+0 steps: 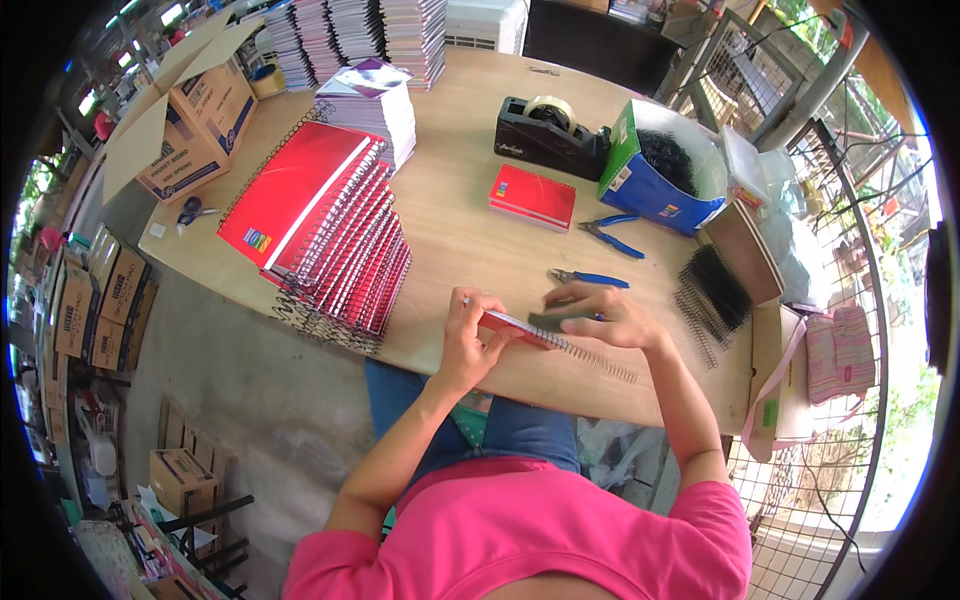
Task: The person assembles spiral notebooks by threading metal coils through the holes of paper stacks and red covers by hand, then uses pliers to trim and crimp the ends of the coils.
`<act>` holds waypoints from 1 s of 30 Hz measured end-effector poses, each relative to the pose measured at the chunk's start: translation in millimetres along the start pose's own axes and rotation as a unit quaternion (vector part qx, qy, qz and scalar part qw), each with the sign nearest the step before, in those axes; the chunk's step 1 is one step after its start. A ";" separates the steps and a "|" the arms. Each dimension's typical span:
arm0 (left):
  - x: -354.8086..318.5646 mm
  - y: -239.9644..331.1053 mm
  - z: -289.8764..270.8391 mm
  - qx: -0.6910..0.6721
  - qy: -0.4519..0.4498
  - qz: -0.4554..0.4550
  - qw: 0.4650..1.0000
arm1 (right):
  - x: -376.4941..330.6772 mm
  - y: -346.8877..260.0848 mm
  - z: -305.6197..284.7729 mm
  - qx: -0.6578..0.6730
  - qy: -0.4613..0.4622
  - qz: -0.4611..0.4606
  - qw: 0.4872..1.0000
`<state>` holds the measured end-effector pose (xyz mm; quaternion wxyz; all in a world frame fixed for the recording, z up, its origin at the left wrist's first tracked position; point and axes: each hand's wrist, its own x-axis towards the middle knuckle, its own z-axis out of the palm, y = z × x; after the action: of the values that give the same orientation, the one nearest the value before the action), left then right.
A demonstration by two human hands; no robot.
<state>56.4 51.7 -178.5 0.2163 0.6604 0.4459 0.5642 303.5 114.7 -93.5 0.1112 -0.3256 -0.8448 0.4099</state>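
Note:
My left hand [466,338] grips the near-left edge of a small red notebook [512,329] tilted up over the wooden table [460,215]. My right hand [598,314] rests on the notebook's far side, fingers curled over its cover. A black wire spiral [597,360] runs from the notebook's edge out to the right, lying along the table. Blue-handled pliers [590,279] lie just beyond my right hand.
A fanned stack of large red spiral notebooks [330,235] lies to the left. Another small red notebook [533,196], a second pair of blue pliers [611,235], a black tape dispenser [545,135], a blue box of black spirals [655,170] and loose spirals [712,295] sit beyond and to the right.

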 end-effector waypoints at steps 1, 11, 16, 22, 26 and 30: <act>-0.6 0.7 0.5 0.008 -0.002 0.007 1.000 | -2.9 3.4 -0.3 0.101 0.012 0.016 0.995; -0.8 6.1 5.2 -0.007 0.013 0.004 1.000 | 6.5 -1.9 6.2 0.005 0.058 -0.040 0.997; -7.0 -22.0 -23.5 -0.262 -0.011 -0.186 0.947 | 3.8 -6.0 6.5 0.333 0.025 -0.051 0.941; 2.3 -23.5 -25.4 -0.273 -0.050 -0.195 0.940 | 16.1 -13.1 10.8 0.074 0.060 -0.052 0.994; 4.1 -27.3 -25.1 -0.283 -0.052 -0.209 0.935 | 17.6 -9.5 11.5 0.189 0.078 0.016 0.979; 5.5 -27.9 -20.1 -0.334 -0.034 -0.201 0.920 | 31.7 -9.8 17.6 0.032 0.066 0.031 0.997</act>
<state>27.7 66.0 -192.1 0.5478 0.4653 0.3471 0.6025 266.8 119.7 -99.7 0.1643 -0.3740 -0.8117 0.4174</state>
